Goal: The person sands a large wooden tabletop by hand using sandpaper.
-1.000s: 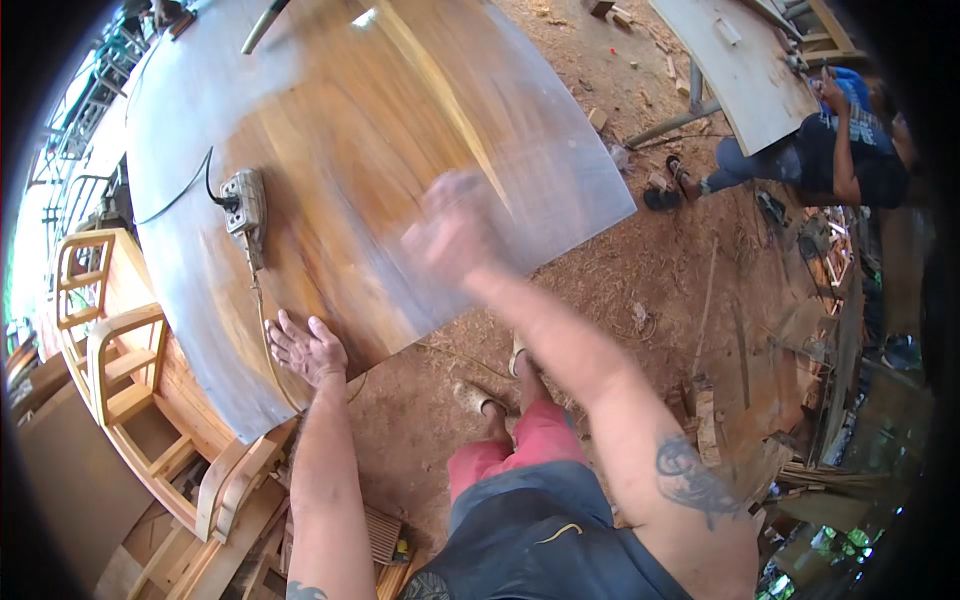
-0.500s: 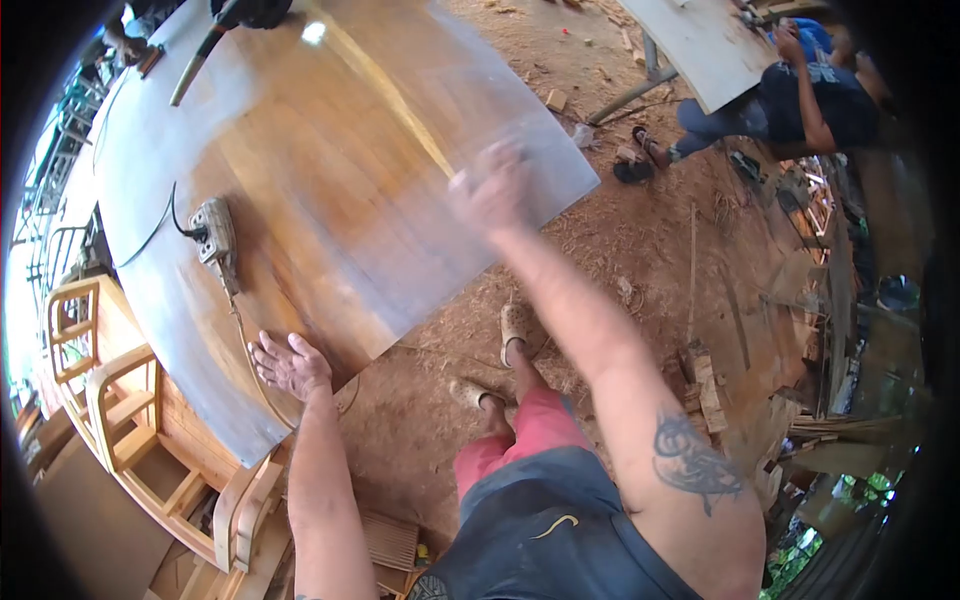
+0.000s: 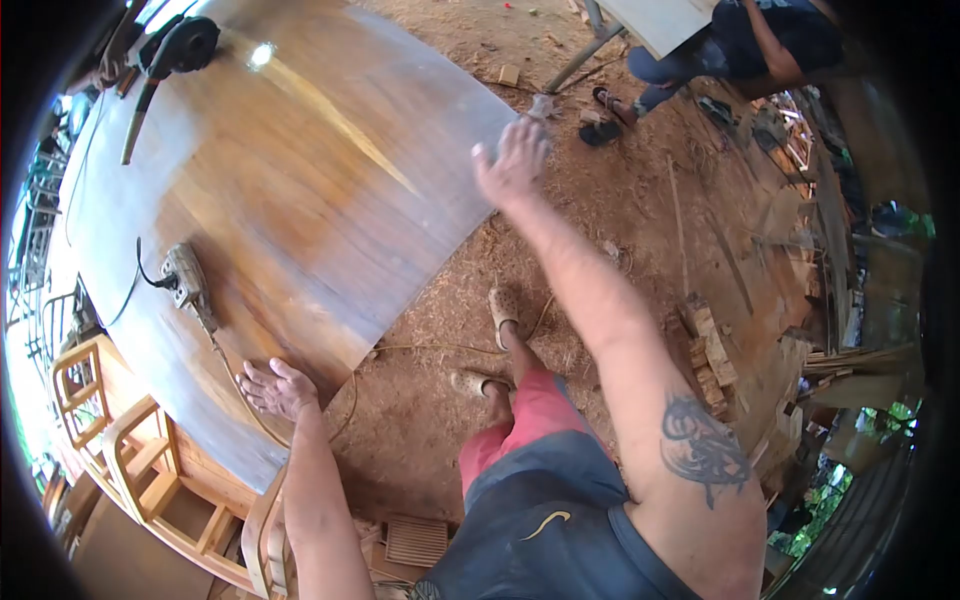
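A large wooden panel (image 3: 300,190), reddish brown with pale dust over much of it, lies in front of me. My left hand (image 3: 280,390) rests on its near edge, fingers spread. Beyond the panel's right edge is my right hand (image 3: 515,165), its fingers stretched out and slightly blurred, with greyish fingertips. I can make out nothing held in it. A grey corded power tool (image 3: 187,283) lies on the panel, up and left of my left hand. Its yellowish cord (image 3: 238,385) runs past that hand and over the edge.
Wooden chair-like frames (image 3: 150,470) stand at the lower left. A black tool with a round housing (image 3: 188,45) and long nozzle is at the top left, near another person's hand (image 3: 112,65). Another person (image 3: 770,50) sits at upper right. Wood scraps (image 3: 710,345) lie on the dusty ground.
My right hand has moved from over the panel to past its right edge. My left hand stays on the panel. The view has shifted, moving the panel and tools left in the picture.
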`<state>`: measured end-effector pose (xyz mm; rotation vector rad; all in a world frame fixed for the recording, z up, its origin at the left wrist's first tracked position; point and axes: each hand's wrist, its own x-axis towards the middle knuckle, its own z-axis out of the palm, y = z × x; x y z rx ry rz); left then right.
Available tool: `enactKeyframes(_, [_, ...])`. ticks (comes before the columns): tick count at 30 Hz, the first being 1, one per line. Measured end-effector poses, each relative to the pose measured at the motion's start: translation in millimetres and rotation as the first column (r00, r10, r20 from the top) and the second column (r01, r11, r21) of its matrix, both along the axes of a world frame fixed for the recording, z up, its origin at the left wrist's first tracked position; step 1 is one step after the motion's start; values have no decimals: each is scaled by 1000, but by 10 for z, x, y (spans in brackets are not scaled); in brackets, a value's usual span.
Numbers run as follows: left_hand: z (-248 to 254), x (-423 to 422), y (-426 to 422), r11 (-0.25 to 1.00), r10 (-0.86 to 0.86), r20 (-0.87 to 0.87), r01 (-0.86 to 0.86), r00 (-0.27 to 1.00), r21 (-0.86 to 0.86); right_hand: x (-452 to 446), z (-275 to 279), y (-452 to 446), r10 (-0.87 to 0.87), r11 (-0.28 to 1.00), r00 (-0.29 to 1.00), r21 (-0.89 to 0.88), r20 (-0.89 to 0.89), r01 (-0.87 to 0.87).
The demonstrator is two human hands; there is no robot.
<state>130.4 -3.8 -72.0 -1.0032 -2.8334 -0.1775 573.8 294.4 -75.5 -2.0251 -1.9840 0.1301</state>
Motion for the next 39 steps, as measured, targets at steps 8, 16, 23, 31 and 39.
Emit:
enactKeyframes(8, [37,32,29,1000,10,20,-10,1000,-4,-1054,197,-1869,534,837,834,-52,-141,-545])
enactKeyframes(16, [-41,-27,-13,1000,-6,-18,6,1000,29,132,158,-295,-106,975,990,-184,93,122])
enactKeyframes(23, [21,16,30,1000,8,8,-8,1000,7,-718,276,-1454,274,947,961,-186,46,-262])
enactKeyframes(31, [48,39,21,1000,22,9,-22,1000,0,-129,294,-599,-40,951,990,-300,136,79])
enactKeyframes(39, [-40,-25,-6,1000,10,-10,-10,1000,-7,181,350,-449,-8,959,990,-280,142,48])
